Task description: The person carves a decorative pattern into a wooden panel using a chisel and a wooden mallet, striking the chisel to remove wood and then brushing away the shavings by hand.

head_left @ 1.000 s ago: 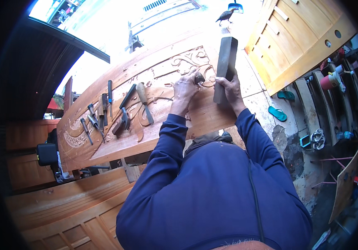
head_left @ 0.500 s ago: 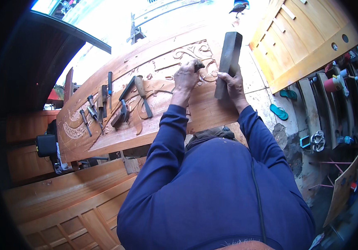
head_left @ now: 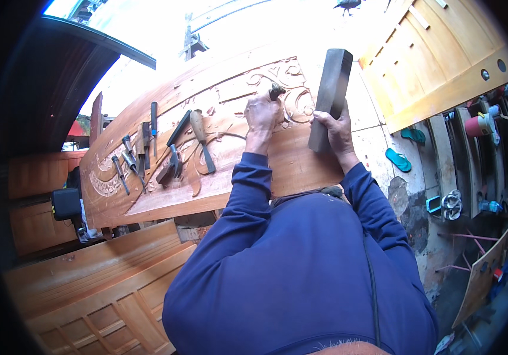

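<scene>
Right grip (head_left: 339, 131) clasps one dark, squared block (head_left: 332, 83); left grip (head_left: 262, 116), one tool (head_left: 276, 91), over one scroll-carved wooden panel (head_left: 301, 157)!

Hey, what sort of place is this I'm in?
Probably a woodcarving workshop: there's a carved wooden panel with a wooden-handled chisel lying on it, and a panelled wooden piece, perhaps a door, at lower left.
</scene>
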`<action>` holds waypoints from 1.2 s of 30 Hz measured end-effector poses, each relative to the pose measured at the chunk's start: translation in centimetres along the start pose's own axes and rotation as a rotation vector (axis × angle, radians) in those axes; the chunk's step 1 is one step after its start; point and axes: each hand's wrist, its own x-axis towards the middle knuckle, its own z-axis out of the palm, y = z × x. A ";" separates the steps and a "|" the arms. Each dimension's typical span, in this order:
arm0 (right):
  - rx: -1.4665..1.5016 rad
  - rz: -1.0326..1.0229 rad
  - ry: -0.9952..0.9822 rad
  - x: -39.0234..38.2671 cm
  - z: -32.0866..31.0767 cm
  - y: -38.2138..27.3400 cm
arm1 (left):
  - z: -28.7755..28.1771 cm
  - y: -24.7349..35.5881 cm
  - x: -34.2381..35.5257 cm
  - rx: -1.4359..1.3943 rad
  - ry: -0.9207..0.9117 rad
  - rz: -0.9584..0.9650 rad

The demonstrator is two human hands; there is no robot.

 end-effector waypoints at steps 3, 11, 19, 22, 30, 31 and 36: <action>0.004 0.035 -0.002 0.2 -0.1 -0.1 | 0.1 -0.4 -1.0 0.069 0.000 0.064; 0.038 0.061 0.026 0.3 0.4 -0.9 | -0.6 1.6 -2.7 0.221 -0.017 0.268; -0.220 0.116 0.154 -3.5 -2.2 -5.6 | -1.5 7.1 -0.7 -0.304 -0.040 0.552; -0.315 0.077 0.244 -4.4 -4.2 -6.6 | 0.8 8.7 1.4 -0.300 -0.086 0.572; -0.400 0.138 0.375 -7.0 -8.5 -6.2 | 5.3 6.1 7.0 -0.294 -0.143 0.560; -0.403 0.149 0.376 -7.1 -8.5 -6.0 | 5.7 5.8 7.1 -0.295 -0.151 0.552; -0.412 0.210 0.404 -7.0 -8.2 -5.3 | 7.4 5.0 6.7 -0.438 -0.140 0.629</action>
